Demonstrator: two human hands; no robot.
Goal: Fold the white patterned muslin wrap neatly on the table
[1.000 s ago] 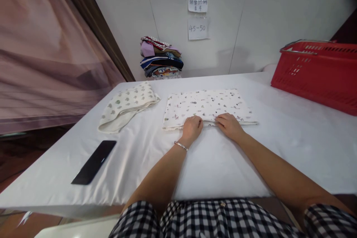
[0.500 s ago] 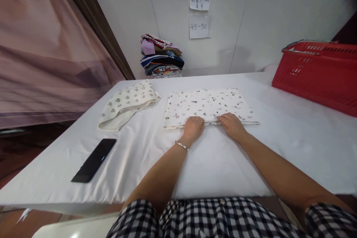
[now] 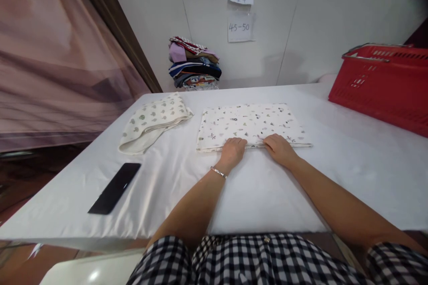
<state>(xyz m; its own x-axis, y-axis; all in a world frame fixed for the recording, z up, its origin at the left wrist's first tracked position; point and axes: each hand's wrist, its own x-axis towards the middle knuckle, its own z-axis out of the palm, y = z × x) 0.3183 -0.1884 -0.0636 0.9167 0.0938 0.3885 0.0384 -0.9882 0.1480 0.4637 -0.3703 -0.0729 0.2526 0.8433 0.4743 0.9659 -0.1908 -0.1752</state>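
Observation:
A white cloth point(image 3: 249, 122) with small printed motifs lies folded into a flat rectangle in front of me. My left hand point(image 3: 233, 151) is closed on its near edge, left of the middle, with a silver bracelet at the wrist. Close beside it, my right hand point(image 3: 279, 148) grips the same edge, fingertips curled over the layers. The thumbs are mostly hidden. To the left rests a second cloth point(image 3: 157, 120), cream with green prints, loosely folded.
A black phone point(image 3: 114, 188) lies at the left of the white-covered table point(image 3: 264, 200). A red basket point(image 3: 384, 84) stands at the right. Behind the table's far edge rises a stack of folded fabrics point(image 3: 194, 64), and two paper notes point(image 3: 240, 26) hang on the wall.
My view has tilted slightly, so the scene sits a little higher. My right hand has shifted very slightly right along the edge; both hands keep hold of the cloth.

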